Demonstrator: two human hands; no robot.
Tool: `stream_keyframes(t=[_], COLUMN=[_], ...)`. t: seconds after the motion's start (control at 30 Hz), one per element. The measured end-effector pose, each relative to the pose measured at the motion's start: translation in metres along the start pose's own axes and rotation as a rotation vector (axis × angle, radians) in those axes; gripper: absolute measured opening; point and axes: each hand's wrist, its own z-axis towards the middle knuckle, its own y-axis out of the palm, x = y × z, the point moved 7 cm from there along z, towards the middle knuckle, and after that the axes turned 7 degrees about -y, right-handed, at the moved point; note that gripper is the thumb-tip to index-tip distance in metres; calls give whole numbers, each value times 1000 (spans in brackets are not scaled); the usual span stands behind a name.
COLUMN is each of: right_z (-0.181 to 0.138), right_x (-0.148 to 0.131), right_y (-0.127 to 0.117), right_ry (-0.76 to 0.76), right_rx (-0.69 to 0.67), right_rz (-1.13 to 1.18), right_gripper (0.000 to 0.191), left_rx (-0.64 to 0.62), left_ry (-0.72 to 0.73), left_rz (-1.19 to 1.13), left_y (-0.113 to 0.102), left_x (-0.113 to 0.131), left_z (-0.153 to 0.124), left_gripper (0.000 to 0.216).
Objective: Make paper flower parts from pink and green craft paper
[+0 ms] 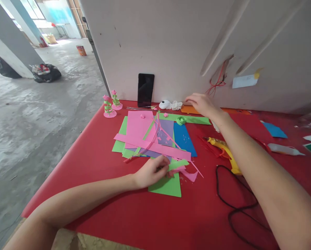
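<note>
My left hand (154, 171) rests over the front of the paper pile with its fingers curled in. Its fingertips meet a green paper strip (178, 164) and pink paper scraps (190, 175); whether it grips them is hidden. Below lies a green sheet (165, 187). My right hand (200, 103) reaches to the back of the table, fingers drawn together above an orange strip (188, 109), near a crumpled white tissue (176, 105). Nothing nameable shows in those fingers. Between the hands lie a long pink strip (150, 146), a pink sheet (137, 125) and a green paper coil (181, 120).
A yellow glue gun (229, 156) with a black cord (235, 210) lies under my right forearm. Further right is a clear bottle (284, 149). A phone (145, 90) leans on the wall. Two small green-and-pink paper trees (108, 108) stand at the back left edge.
</note>
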Motion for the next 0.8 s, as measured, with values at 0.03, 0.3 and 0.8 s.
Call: stream_keyframes(t=[0.03,0.3,0.8], right_z=[-11,-131,-192], right_x=[2,-1,-2], right_y=[-10,-79,-57], right_ry=[5,48,30], right_rx=[44,263,153], right_rz=[26,229,263], right_gripper=[34,32,28], left_rx=[0,-11,-123], left_ry=[-15,-162,-356], left_rz=[-55,-357,-344], left_y=[1,-2,10], left_x=[-1,11,12], left_z=[1,6,5], left_gripper=[29,30,23])
